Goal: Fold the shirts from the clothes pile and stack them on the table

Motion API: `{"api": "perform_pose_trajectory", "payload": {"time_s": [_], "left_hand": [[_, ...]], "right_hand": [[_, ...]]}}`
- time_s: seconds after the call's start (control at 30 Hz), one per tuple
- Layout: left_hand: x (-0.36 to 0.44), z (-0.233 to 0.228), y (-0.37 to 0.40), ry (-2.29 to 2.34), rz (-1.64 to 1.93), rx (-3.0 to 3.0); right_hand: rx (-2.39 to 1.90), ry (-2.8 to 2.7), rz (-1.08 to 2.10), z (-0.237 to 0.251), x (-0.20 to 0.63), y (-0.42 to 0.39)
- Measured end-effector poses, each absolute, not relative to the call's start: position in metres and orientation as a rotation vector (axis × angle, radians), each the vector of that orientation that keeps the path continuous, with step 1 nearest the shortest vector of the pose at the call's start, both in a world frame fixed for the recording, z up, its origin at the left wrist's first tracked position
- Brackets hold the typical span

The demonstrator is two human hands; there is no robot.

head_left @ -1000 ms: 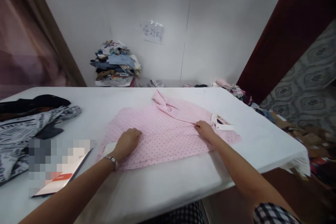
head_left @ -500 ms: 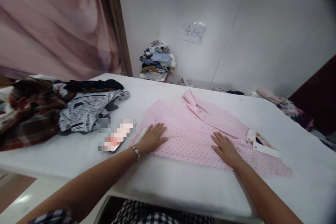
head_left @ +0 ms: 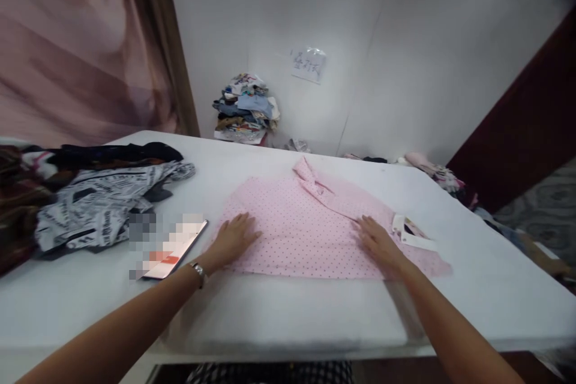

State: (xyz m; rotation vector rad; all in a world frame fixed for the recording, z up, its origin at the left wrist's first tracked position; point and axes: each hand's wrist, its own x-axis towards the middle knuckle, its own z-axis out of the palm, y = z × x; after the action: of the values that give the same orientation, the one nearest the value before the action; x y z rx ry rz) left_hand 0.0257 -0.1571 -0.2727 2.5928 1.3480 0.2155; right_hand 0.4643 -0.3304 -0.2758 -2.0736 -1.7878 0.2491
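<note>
A pink cotton shirt with small dark dots point(head_left: 310, 228) lies spread on the white table point(head_left: 279, 318), its collar pointing towards the far wall. The left hand point(head_left: 234, 239) rests flat on the shirt's left edge, fingers spread, gripping nothing — a silver wristwatch point(head_left: 198, 270) sits on that wrist. The right hand point(head_left: 377, 240) lies palm-down on the shirt's right part, also open, just beside a white paper tag point(head_left: 411, 234). To the left, near the left hand, lies a flat phone point(head_left: 173, 244), and beyond it a grey printed garment point(head_left: 99, 210) on a pile of dark clothes.
</note>
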Motion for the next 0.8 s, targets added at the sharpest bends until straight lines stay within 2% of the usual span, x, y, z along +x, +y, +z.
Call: {"api": "perform_pose_trajectory", "payload": {"time_s": [0.17, 0.37, 0.57, 0.8], "left_hand": [[0.036, -0.257, -0.116, 1.561, 0.249, 2.560], [0.062, -0.266, -0.075, 1.637, 0.111, 2.577], [0.061, -0.290, -0.071, 1.599, 0.123, 2.635], [0.059, -0.291, -0.074, 1.615, 0.187, 2.648]], "right_hand": [[-2.271, -1.401, 0.064, -0.251, 0.507, -0.309], [-2.412, -1.260, 0.168, -0.227, 0.525, -0.252], [-2.289, -1.422, 0.259, -0.227, 0.500, -0.151], [-2.133, -1.491, 0.371, -0.234, 0.431, -0.030]]}}
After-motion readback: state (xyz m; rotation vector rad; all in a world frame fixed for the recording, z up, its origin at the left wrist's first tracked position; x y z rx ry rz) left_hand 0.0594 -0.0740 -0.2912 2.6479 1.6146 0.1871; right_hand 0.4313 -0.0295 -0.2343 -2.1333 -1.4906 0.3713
